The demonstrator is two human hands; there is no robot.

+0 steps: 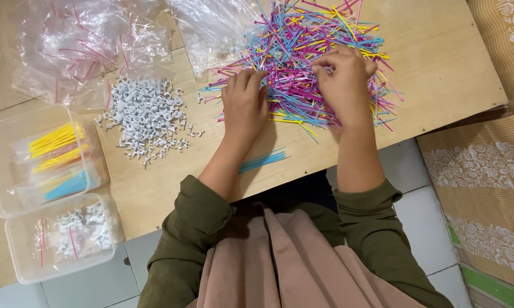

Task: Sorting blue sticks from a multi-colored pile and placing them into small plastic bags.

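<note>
A big loose heap of thin plastic sticks [302,40] in pink, blue and yellow lies at the far middle of the wooden board [439,68]. My left hand [244,102] rests palm down on the heap's near left edge, fingers curled into the sticks. My right hand [342,80] is on the heap's middle, fingertips pinched among pink and blue sticks. A small bunch of blue sticks [264,161] lies apart on the board near my left forearm. Whether either hand holds a stick is hidden.
A pile of small white plastic clips [146,117] lies left of the heap. Crumpled clear bags [92,43] sit at the far left. Two clear tubs stand at the left edge: one [0,171] with bagged yellow and blue sticks, one [23,262] with bagged clips.
</note>
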